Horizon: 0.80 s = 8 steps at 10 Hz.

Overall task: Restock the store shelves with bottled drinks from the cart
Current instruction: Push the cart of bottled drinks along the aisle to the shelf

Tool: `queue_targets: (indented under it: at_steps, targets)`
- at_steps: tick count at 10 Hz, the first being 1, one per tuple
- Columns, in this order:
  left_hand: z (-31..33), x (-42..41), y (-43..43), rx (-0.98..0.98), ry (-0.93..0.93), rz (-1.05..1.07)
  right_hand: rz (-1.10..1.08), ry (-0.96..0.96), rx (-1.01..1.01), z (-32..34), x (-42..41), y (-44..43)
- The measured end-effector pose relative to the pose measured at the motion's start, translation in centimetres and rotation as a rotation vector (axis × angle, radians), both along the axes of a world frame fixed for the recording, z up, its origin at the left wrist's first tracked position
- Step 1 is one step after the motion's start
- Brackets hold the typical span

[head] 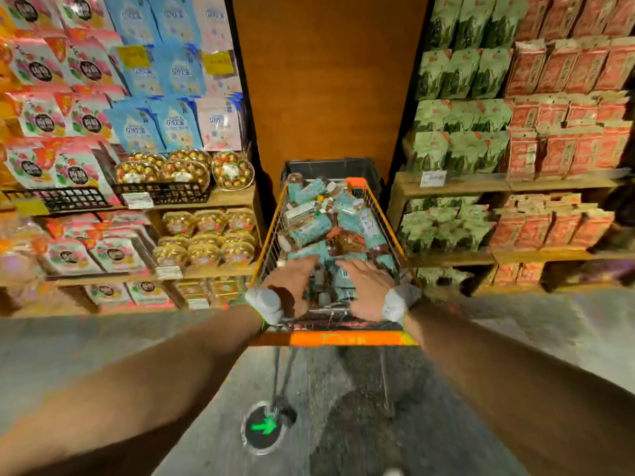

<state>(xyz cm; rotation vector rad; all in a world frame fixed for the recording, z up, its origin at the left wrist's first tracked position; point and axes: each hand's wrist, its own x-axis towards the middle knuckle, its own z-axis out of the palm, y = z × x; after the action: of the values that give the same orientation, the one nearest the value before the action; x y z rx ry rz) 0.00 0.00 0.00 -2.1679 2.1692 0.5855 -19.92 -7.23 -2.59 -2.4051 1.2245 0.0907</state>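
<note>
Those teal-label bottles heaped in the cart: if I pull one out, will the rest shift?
Probably: the bottles lie loose on their sides, criss-crossed in the cart, so neighbours may roll into the gap. Brown liquid shows in some, so they are likely full and heavy for their size. Their wrapping looks glossy, perhaps slippery.

We see a tall brown wooden wall point(330, 80) in the middle. Left of the wall, the left shelves point(233, 196) hold pink and blue bags and gold sweets. Right of the wall, the right shelves point(481, 187) hold green and red bags. Below the wall is a grey floor point(549, 324) with a green arrow sticker point(264, 426). The light is warm and yellow.
</note>
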Motion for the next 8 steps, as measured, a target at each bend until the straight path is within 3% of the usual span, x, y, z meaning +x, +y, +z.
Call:
queue_targets:
  at_steps: [1,2,3,4,6,7,8]
  targets:
    - [-2.4,-0.1,2.4,0.098,-0.033,-0.052,-0.002,0.040,0.074,-2.4,-0.7,2.8]
    - [-3.6,0.0,3.5,0.047,0.069,-0.039,0.036,0.145,0.150,-4.1,-1.1,4.5]
    - [-3.7,0.5,3.7,0.037,0.049,-0.109,0.000,0.175,0.116,-4.4,-0.9,5.2]
    - [-4.5,0.9,3.9,0.179,-0.062,-0.144,-0.028,0.240,0.037,-4.6,-1.1,5.1]
    - [-7.1,0.2,4.5,0.123,-0.159,0.017,-0.064,0.308,-0.067,-5.1,-1.8,4.9]
    - [-7.9,0.2,5.0,0.108,-0.165,0.049,-0.088,0.280,-0.095,-5.4,-1.7,5.3]
    - [-8.4,0.4,5.2,0.049,-0.014,0.070,-0.095,0.270,-0.089,-5.1,-1.7,6.1]
